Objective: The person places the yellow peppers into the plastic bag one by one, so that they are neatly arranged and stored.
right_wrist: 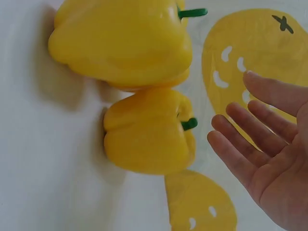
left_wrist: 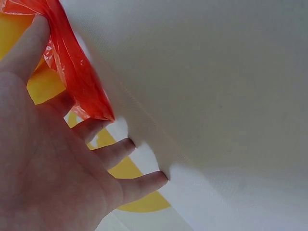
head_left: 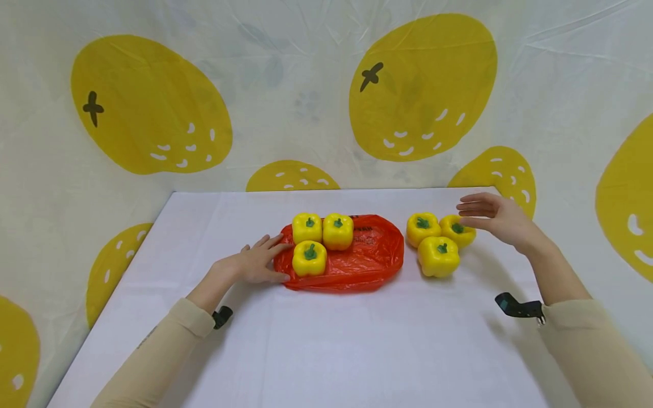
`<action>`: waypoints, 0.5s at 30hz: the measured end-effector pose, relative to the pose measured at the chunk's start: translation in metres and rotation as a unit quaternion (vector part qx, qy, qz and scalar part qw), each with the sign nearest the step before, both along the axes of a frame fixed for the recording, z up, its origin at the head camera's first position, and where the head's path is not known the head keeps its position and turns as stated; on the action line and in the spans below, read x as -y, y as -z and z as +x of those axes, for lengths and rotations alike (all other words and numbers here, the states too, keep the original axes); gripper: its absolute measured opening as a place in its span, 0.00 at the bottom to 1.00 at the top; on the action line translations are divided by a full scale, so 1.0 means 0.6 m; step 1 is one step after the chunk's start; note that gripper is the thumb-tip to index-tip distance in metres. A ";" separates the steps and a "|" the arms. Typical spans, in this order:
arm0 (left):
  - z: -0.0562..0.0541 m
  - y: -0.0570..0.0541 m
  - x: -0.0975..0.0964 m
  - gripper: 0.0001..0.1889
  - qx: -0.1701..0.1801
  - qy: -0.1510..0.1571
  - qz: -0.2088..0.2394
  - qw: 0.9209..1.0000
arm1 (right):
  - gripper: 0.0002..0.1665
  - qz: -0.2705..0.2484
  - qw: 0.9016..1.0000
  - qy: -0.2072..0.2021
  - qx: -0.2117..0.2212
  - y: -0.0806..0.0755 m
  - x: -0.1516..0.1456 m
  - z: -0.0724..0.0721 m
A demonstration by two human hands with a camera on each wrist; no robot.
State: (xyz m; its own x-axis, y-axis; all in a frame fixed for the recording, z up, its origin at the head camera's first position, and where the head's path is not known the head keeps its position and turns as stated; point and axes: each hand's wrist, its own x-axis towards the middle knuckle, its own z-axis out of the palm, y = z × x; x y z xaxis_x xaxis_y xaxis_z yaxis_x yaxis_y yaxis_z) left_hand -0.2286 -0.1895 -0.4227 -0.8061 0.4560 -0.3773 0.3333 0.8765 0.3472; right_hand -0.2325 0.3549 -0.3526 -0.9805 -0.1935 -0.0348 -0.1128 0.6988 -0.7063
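Spread on the table lies a red plastic bag (head_left: 367, 263), with three yellow bell peppers (head_left: 309, 259) with green stems on its left half. My left hand (head_left: 260, 262) touches the bag's left edge, fingers spread; in the left wrist view, the thumb and the nearer fingertips meet the red plastic (left_wrist: 77, 72). To the right of the bag stand three more yellow bell peppers (head_left: 439, 258) in a close group. Above the rearmost right of these, my right hand (head_left: 497, 215) hovers with relaxed fingers and holds nothing. The right wrist view shows a pepper (right_wrist: 149, 132) beside that hand.
A white cloth covers the table (head_left: 316, 351). Behind and around it hangs a pale curtain (head_left: 296, 113) printed with large yellow fruit. Dark camera mounts sit at both wrists, the right one (head_left: 517, 306) below the sleeve cuff.
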 end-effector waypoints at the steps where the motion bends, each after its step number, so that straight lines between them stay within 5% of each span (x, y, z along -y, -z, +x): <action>1: 0.000 0.000 0.000 0.48 0.000 0.000 0.000 1.000 | 0.35 0.002 1.000 0.004 0.001 0.002 -0.002 0.001; 15: 0.001 -0.001 0.000 0.48 0.001 0.002 0.003 1.000 | 0.45 -0.009 0.998 -0.007 0.056 0.039 -0.035 -0.008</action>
State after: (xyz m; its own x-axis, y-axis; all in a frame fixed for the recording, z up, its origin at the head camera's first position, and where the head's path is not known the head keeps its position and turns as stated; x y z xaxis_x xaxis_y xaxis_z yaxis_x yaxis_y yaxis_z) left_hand -0.2281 -0.1898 -0.4222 -0.8038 0.4616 -0.3752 0.3362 0.8729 0.3536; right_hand -0.2373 0.3762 -0.3762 -0.9679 -0.2083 -0.1408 -0.0415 0.6846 -0.7277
